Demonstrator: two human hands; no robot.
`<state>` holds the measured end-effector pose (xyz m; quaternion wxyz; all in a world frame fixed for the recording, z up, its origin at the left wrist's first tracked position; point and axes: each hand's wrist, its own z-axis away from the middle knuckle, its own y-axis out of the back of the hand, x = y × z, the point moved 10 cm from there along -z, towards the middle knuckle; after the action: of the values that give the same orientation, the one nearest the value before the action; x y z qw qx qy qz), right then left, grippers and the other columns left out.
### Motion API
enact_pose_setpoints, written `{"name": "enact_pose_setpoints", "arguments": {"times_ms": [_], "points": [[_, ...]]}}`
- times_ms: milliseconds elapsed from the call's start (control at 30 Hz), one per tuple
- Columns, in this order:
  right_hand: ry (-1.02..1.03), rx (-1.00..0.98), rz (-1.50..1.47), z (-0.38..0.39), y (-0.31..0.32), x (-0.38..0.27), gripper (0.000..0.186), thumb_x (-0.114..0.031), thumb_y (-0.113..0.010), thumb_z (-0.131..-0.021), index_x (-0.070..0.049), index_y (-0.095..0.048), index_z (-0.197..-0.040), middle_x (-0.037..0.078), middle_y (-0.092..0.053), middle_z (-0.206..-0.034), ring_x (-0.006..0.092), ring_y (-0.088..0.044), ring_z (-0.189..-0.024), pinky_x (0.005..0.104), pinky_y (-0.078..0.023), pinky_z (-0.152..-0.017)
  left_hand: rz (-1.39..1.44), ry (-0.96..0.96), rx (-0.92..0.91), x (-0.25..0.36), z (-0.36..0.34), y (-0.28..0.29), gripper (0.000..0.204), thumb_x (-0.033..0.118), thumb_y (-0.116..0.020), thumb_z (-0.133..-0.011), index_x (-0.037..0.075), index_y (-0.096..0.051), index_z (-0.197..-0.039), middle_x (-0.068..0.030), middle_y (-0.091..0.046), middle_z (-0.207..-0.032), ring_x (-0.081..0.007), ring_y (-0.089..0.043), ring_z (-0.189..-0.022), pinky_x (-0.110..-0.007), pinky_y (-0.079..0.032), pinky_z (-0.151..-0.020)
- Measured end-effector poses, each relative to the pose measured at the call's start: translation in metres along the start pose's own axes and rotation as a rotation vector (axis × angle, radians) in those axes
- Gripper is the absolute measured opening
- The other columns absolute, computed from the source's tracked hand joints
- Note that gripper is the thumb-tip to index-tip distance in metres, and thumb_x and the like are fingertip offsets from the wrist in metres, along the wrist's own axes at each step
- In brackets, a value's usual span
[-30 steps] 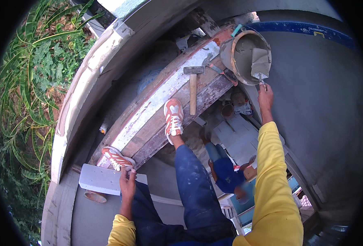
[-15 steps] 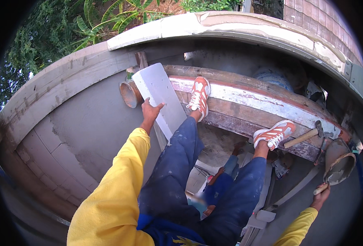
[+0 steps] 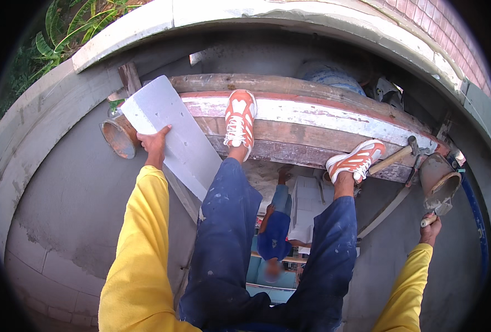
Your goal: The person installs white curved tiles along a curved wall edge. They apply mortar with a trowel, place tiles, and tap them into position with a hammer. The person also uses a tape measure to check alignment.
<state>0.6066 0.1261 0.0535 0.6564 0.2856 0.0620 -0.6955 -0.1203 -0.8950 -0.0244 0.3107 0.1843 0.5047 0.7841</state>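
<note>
Block-laying step in hand: my left hand (image 3: 154,143) clamps the grey block (image 3: 170,133), tilted just above the scaffold plank (image 3: 312,119). Right hand (image 3: 431,229) wraps the trowel (image 3: 435,213) beside the plank's bucket (image 3: 440,178). Next, I judge, steady seating of the block.

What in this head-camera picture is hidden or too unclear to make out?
- Trowel: its blade is mostly behind the bucket, past the right hand.
- Left hand: the palm is hidden against the grey block.
- Person below: small, partly covered by the legs.
- Hammer: its handle end is behind the orange shoe.
</note>
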Motion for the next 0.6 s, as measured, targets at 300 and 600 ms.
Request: {"name": "enact_pose_setpoints", "arguments": {"times_ms": [300,600], "points": [[0.189,0.159,-0.018,0.083,-0.048,-0.003,0.025,-0.028,-0.046,-0.110,-0.005,-0.051,-0.101,0.007,-0.056,-0.083,0.0200,-0.054,-0.065,0.0317,-0.051,-0.053,0.017,-0.549,0.000,0.021,0.093,0.011,0.123,0.014,-0.098,-0.069,-0.003,-0.020,-0.162,-0.0289,-0.038,-0.155,-0.0458,-0.040,-0.144,-0.054,-0.028,-0.124],[0.222,0.135,0.003,0.101,-0.061,-0.028,0.025,-0.028,-0.045,-0.111,-0.006,-0.050,-0.101,0.007,-0.055,-0.083,0.0197,-0.055,-0.064,0.0328,-0.052,-0.053,-0.023,-0.884,-0.194,0.078,0.230,0.040,0.125,0.012,-0.095,-0.068,-0.002,-0.016,-0.164,-0.0309,-0.029,-0.161,-0.0489,-0.028,-0.152,-0.055,-0.020,-0.128]]}}
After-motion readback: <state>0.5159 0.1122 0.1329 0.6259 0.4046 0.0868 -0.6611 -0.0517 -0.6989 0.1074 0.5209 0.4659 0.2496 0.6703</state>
